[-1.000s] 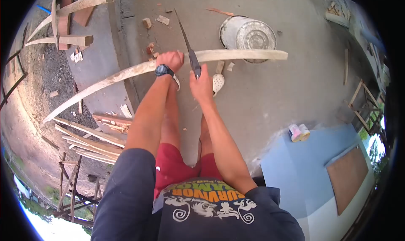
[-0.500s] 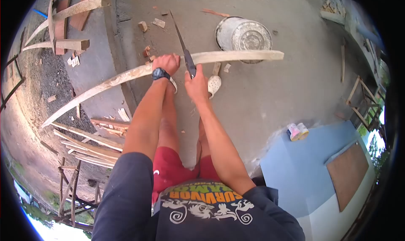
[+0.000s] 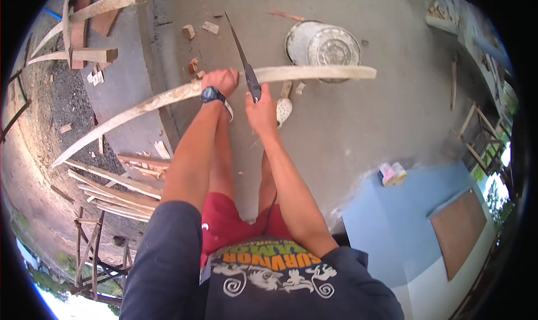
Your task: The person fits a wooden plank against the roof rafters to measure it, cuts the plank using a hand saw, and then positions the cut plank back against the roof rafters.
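A long pale wooden beam point(image 3: 151, 103) lies across in front of me, its left end reaching down past the ledge. My left hand point(image 3: 220, 83), with a watch at the wrist, is closed over the beam near its middle. Just right of it, my right hand point(image 3: 261, 111) is wrapped round the dark handle of a handsaw point(image 3: 239, 47). The narrow blade points away from me and crosses the beam close beside my left hand. Whether the teeth have cut into the wood I cannot tell.
Beyond the beam an upturned, cement-stained bucket point(image 3: 324, 44) stands on the concrete floor. Wood offcuts point(image 3: 210, 27) lie scattered near the saw tip. Several wooden strips point(image 3: 115, 194) are stacked at lower left. Two cans point(image 3: 392, 174) sit on a blue surface at right.
The view has shifted slightly. The saw, the beam and both hands keep nearly the same places, with no clear saw stroke visible.
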Available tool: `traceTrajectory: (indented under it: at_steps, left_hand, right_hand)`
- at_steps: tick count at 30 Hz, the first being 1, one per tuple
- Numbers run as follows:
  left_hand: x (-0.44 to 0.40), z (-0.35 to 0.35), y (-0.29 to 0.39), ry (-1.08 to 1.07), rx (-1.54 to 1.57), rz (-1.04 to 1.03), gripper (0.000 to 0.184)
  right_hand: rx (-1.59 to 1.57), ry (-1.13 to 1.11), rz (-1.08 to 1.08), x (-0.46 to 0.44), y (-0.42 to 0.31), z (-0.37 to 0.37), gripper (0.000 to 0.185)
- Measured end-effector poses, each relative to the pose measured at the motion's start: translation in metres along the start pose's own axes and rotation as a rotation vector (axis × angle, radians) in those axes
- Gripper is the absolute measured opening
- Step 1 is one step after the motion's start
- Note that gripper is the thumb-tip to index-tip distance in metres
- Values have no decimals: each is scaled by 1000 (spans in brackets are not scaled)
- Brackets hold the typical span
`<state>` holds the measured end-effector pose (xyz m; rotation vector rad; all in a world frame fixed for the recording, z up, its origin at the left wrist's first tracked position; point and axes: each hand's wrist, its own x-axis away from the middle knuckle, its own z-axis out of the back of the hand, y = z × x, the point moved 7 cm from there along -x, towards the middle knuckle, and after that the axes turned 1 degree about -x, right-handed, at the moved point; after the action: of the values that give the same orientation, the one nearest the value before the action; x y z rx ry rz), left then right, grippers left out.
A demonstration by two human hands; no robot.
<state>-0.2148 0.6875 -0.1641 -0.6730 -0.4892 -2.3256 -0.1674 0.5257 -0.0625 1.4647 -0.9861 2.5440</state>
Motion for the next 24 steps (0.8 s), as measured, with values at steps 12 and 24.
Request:
traceTrajectory:
  at_steps: [12, 24]
  left_hand:
    - [-2, 5, 3, 27, 37, 4, 46]
    - [-5, -3, -3, 23, 53, 14, 47]
  right_hand:
    - [-50, 9, 3, 1, 25, -7, 33]
    - [-71, 85, -13, 200, 37, 84, 26]
